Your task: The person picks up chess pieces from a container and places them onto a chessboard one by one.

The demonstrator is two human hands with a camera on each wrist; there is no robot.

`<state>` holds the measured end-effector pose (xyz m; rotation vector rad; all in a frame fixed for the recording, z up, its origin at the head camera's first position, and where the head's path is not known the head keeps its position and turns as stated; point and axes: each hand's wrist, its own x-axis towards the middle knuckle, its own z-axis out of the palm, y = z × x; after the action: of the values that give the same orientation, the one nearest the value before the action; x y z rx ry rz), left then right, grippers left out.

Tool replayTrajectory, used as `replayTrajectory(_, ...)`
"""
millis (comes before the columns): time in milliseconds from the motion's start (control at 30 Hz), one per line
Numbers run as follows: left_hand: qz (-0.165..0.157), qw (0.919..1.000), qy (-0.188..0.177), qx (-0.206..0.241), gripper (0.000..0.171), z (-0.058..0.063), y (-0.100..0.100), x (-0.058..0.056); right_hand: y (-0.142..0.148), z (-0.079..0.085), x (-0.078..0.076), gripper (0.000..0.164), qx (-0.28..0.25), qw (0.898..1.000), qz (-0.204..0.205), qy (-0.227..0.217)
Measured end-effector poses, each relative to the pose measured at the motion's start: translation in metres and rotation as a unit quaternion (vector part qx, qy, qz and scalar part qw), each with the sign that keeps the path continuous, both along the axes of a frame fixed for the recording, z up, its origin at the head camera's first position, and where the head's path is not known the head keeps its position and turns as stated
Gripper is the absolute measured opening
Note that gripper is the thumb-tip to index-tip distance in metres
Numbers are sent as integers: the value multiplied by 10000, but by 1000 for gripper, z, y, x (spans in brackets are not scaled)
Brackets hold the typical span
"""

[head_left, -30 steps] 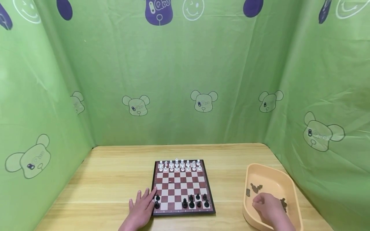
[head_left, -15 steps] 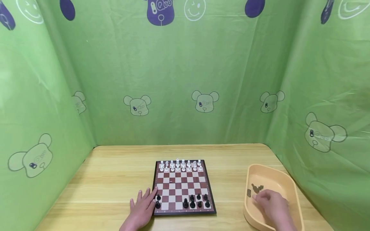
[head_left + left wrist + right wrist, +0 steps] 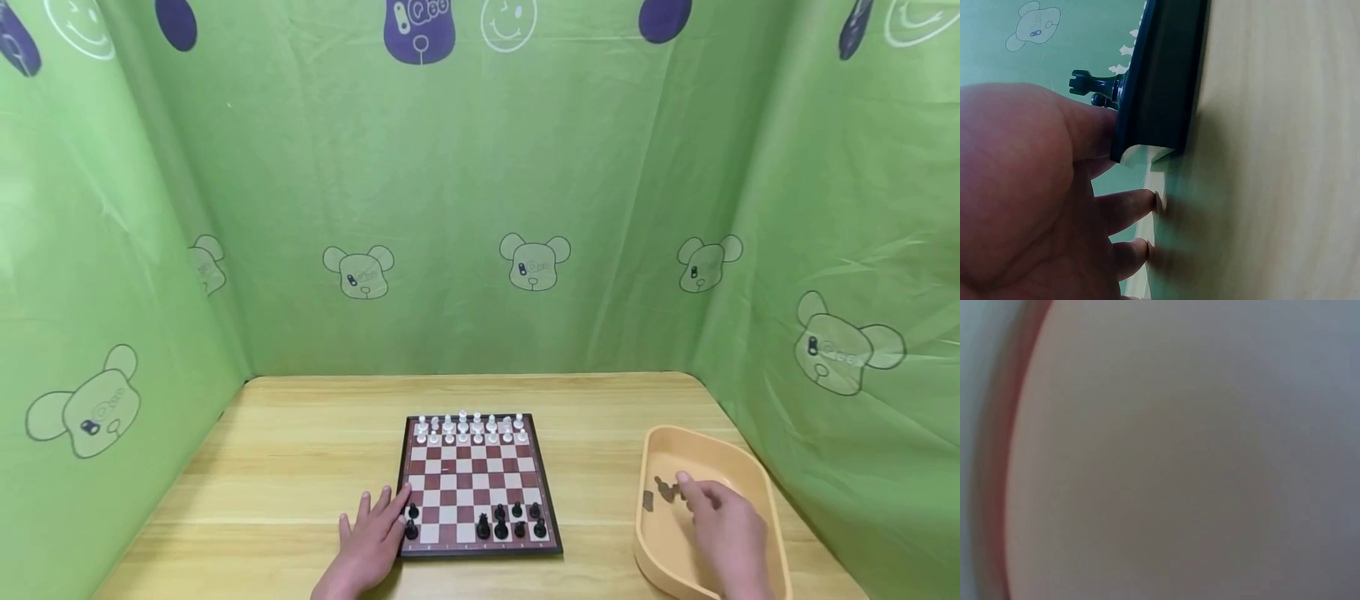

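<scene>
A chessboard (image 3: 465,482) lies on the table, white chess pieces (image 3: 462,428) in two rows on its far side. Black chess pieces (image 3: 501,528) stand on the near side, mostly at the right. My left hand (image 3: 365,546) rests with extended fingers against the board's left edge, beside a black rook (image 3: 1094,82) and a black pawn (image 3: 413,511). At the right, my right hand (image 3: 726,525) is inside an orange tray (image 3: 768,500), fingertips right at some dark chess pieces (image 3: 664,489). I cannot tell whether it pinches one. Blurred skin-toned surface fills the right wrist view.
A flat dark piece (image 3: 648,500) lies at the tray's left wall. Light wooden table (image 3: 300,450) spreads around board and tray. Green printed curtains (image 3: 465,167) enclose the table at the back and both sides.
My right hand has moved farther into the tray, up and right toward the dark pieces, its fingers stretching forward. The left hand keeps its place at the board. The head view shifts slightly.
</scene>
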<state>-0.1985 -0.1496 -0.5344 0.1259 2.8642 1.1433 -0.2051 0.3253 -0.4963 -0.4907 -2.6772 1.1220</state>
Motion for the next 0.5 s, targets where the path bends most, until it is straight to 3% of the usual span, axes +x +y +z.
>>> replayTrajectory(200, 3, 10000, 4, -3, 47, 1, 0, 0, -3, 0, 2, 65, -234, 9978, -516, 358)
replayTrajectory(500, 10, 10000, 35, 39, 47, 3, 0, 1, -5, 2, 4, 55, -242, 9951, -720, 626)
